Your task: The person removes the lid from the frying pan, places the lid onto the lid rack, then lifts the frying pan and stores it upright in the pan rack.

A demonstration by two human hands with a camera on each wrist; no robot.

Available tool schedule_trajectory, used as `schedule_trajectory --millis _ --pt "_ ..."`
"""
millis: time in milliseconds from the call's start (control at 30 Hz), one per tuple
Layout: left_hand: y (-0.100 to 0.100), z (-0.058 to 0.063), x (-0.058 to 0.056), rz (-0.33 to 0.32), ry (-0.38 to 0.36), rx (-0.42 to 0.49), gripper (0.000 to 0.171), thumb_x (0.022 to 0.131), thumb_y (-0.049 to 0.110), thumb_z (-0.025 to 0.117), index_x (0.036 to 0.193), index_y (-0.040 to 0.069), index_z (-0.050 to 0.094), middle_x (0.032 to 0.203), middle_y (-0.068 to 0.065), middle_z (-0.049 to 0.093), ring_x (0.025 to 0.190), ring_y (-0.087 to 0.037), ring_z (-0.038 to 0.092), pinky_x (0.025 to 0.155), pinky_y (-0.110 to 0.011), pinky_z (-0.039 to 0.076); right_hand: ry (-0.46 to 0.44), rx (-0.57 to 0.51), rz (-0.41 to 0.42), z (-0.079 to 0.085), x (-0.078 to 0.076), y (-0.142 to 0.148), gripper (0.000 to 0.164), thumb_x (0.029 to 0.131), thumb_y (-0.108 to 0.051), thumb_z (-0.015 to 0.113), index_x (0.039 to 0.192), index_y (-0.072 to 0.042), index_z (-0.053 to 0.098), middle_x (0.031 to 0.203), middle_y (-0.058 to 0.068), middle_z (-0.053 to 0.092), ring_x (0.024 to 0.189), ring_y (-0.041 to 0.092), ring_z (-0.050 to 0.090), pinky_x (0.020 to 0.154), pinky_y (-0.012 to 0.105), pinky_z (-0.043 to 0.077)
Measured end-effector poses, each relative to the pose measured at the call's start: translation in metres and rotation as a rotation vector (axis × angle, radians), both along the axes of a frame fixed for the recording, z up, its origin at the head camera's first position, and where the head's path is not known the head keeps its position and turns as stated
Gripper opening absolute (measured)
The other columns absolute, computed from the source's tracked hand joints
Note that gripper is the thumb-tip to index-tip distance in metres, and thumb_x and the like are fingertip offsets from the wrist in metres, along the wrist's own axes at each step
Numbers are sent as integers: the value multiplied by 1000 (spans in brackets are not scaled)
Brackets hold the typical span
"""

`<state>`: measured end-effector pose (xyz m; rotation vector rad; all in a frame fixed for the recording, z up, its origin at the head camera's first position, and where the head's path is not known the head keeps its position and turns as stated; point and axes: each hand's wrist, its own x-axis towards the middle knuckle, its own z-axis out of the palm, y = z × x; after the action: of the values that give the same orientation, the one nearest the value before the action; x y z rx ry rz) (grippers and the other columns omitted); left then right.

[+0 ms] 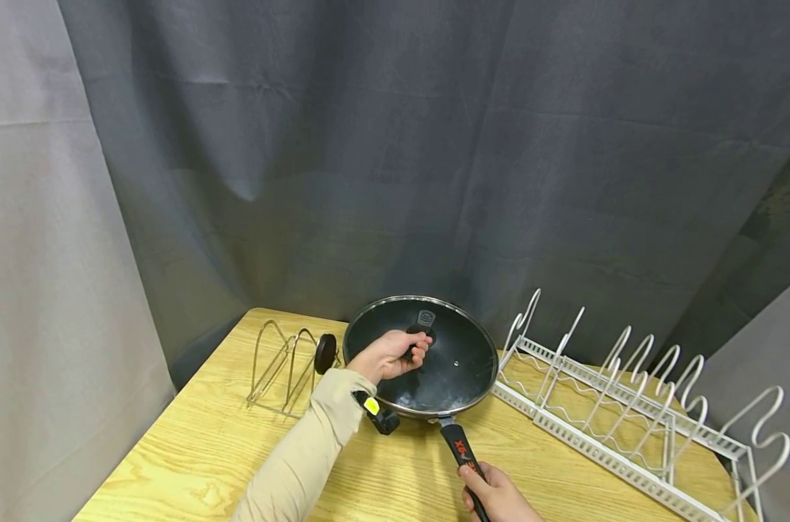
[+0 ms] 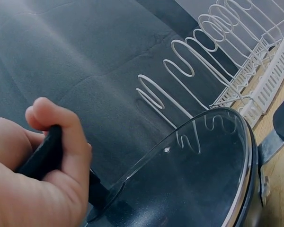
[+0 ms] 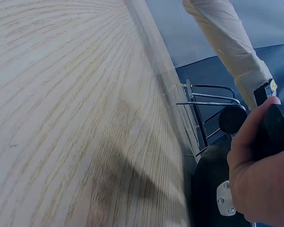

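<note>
A black frying pan with a long black handle is at the table's back edge in the head view. Over its top lies a clear glass lid with a metal rim. My left hand grips the lid's black handle, fingers curled round it; the left wrist view shows this hand close up, above the glass lid. My right hand holds the pan's handle near its end, thumb along the top. In the right wrist view, the right hand wraps round that handle.
A small metal wire rack stands left of the pan, with a round black knob at its right end. To the right, a long white rack with several upright wire loops runs along the wooden table. Grey curtains hang behind.
</note>
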<state>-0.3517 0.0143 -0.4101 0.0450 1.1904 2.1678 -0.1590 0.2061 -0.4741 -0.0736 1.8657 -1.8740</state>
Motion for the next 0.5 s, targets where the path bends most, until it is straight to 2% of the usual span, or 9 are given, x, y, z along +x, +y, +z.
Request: schedule_trajectory --millis 300,500 --pt "1 0 -1 4 24 -2 20 104 8 29 91 1 43 63 5 35 49 0 33 41 -10 31 37 55 -3 2 -1 -1 26 103 -22 41 103 4 40 66 -1 48 45 5 42 45 18 37" --pt "1 0 0 3 24 -4 21 104 8 29 90 1 43 64 4 36 49 0 34 41 -10 31 34 52 -5 2 1 -1 22 103 -20 40 100 2 41 65 -1 48 45 5 40 45 18 35"
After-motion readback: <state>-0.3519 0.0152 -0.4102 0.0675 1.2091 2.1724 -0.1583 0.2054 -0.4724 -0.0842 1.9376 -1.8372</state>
